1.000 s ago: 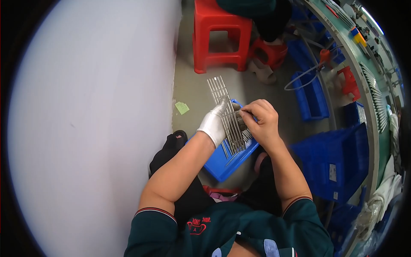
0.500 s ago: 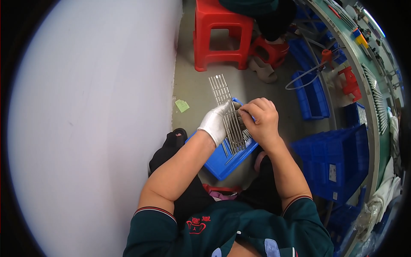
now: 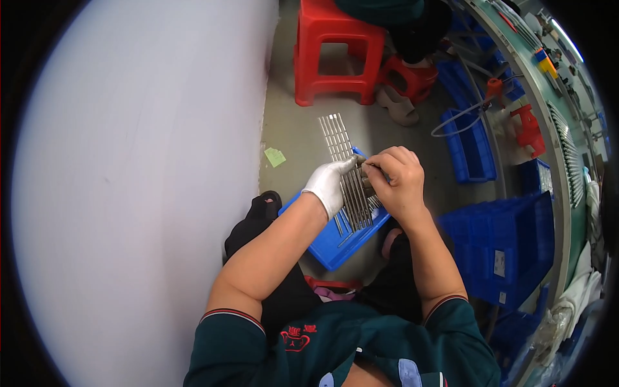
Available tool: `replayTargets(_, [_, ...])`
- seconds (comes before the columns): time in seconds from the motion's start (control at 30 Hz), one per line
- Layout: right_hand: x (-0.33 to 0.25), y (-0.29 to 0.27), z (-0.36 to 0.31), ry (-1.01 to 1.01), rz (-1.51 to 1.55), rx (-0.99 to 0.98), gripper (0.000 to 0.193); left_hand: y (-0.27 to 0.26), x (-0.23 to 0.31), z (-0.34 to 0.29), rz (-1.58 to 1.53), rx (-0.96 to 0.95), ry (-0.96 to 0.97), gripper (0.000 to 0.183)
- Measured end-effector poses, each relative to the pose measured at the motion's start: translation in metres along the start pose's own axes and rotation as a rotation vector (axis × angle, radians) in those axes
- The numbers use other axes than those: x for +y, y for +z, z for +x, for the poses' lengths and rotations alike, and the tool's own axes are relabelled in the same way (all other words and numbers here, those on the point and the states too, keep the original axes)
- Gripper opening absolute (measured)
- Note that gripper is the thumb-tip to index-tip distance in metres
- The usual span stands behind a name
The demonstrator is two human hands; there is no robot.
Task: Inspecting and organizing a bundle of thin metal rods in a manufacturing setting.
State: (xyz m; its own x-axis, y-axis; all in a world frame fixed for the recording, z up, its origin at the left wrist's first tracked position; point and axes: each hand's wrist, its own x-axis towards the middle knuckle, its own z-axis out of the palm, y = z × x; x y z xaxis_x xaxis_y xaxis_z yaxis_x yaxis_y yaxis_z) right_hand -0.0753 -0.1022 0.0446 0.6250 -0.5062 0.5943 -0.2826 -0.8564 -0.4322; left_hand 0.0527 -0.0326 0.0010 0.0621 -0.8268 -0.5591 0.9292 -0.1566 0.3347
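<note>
1. Two hands meet near the middle of the view, over a blue tray [image 3: 330,253]. The left hand [image 3: 327,186], in a white glove, is closed around a flat row of slim metal rods [image 3: 354,201], its thumb lying across them.
2. Bare and held just beside that row, the right hand [image 3: 400,177] has its thumb and forefinger drawn close together at the row's right edge; I cannot tell whether a rod is pinched between them.
3. The held rods lie side by side, slanting from upper left to lower right; their upper ends stick out past the gloved thumb and their lower ends are above the tray.
4. Inside the tray, more loose rods [image 3: 374,202] show, partly hidden by the hands. The tray sits between the person's legs, which are in black trousers.
5. On the floor to the left are a dark sandal [image 3: 271,200] on a foot and, farther up, a green slip of paper [image 3: 275,157] near a pale wall [image 3: 142,180].
6. Beyond the hands stands a red stool [image 3: 338,85], with a beige clog [image 3: 396,106] near it.
7. To the right are a blue bin [image 3: 469,155], larger blue crates [image 3: 477,238] and a curved-looking green workbench [image 3: 578,226] bearing another row of metal pieces [image 3: 566,155].
</note>
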Motion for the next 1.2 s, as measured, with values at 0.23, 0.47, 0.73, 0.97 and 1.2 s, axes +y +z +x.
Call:
replayTargets(0.23, [0.004, 0.007, -0.004, 0.055, 0.039, -0.055, 0.007, -0.013, 0.000, 0.010, -0.055, -0.151, 0.002, 0.023])
replayTargets(0.47, [-0.001, 0.007, -0.001, -0.091, -0.067, -0.073, 0.009, -0.011, -0.002, 0.009, -0.027, -0.063, 0.031, 0.023])
replayTargets(0.73, [-0.003, 0.012, -0.001, -0.114, -0.110, -0.101, 0.012, -0.014, -0.002, 0.011, -0.076, -0.067, 0.024, 0.020])
replayTargets(0.97, [-0.001, 0.008, 0.000, -0.046, 0.036, 0.019, 0.008, -0.011, -0.001, 0.009, -0.068, -0.063, 0.005, 0.023])
replayTargets(1.2, [0.004, 0.015, -0.002, 0.022, 0.095, -0.030, 0.007, -0.007, 0.004, 0.002, -0.084, -0.134, -0.003, 0.024])
